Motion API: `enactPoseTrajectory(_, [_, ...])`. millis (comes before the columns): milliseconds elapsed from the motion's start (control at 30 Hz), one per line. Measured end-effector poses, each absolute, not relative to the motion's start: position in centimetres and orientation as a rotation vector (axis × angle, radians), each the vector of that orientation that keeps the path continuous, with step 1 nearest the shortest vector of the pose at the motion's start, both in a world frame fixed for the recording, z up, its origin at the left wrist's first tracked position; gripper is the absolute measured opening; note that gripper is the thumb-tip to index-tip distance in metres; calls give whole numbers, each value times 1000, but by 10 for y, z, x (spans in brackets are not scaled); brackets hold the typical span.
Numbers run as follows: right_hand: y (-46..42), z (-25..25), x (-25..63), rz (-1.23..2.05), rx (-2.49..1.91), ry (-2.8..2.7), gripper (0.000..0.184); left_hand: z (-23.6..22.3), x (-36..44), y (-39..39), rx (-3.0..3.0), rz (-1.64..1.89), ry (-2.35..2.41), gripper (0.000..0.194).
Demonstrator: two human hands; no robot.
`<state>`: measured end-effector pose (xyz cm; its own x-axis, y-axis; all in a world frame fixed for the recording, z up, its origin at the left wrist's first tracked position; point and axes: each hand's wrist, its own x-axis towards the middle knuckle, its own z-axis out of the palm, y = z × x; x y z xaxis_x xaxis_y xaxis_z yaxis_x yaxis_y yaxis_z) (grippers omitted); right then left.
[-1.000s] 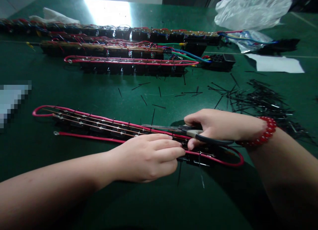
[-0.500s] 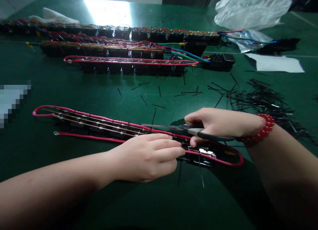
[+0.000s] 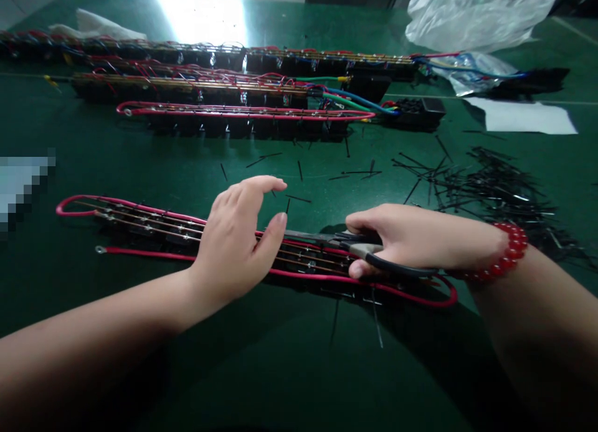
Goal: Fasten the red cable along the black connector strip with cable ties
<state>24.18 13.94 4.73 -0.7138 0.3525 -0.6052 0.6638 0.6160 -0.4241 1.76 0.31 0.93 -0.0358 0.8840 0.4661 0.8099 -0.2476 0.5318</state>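
A long black strip assembly (image 3: 306,265) with thin copper-coloured rods lies across the green table, a thick red cable (image 3: 299,275) looped along both its edges. The cable's ring terminal (image 3: 99,249) rests at the left. Over the middle of the strip is my left hand (image 3: 238,233), empty, thumb and fingers apart. My right hand (image 3: 397,236) grips black-handled scissors (image 3: 369,250), their narrow blades pointing left along the far red cable. Thin cable-tie tails (image 3: 377,320) stick out from the near edge. Part of the strip is hidden under both hands.
Farther back lie similar wired strips (image 3: 247,113), one beside a black connector block (image 3: 420,113). Black cable ties (image 3: 499,177) are heaped at right, with several loose ones scattered nearby. A plastic bag (image 3: 481,18) and white paper (image 3: 527,116) are at the back right.
My left hand has lifted off the near red cable, moved left and up, and spread its fingers. My right hand stays almost in place with the scissors.
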Motion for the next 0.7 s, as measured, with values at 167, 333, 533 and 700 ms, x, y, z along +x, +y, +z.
enactPoseTrajectory(167, [128,53,236,-712,808,2449,50,14,19,10,1809,870,1869,25])
enactPoseTrajectory(333, [121,51,233,-602,798,2500,48,17,21,9,1754,869,1875,26])
enactPoseTrajectory(533, [117,51,230,-554,788,2540,55,15,20,10,1767,929,1867,28])
enactPoseTrajectory(700, [115,50,230,-530,802,2553,65,15,20,9,1778,936,1861,27])
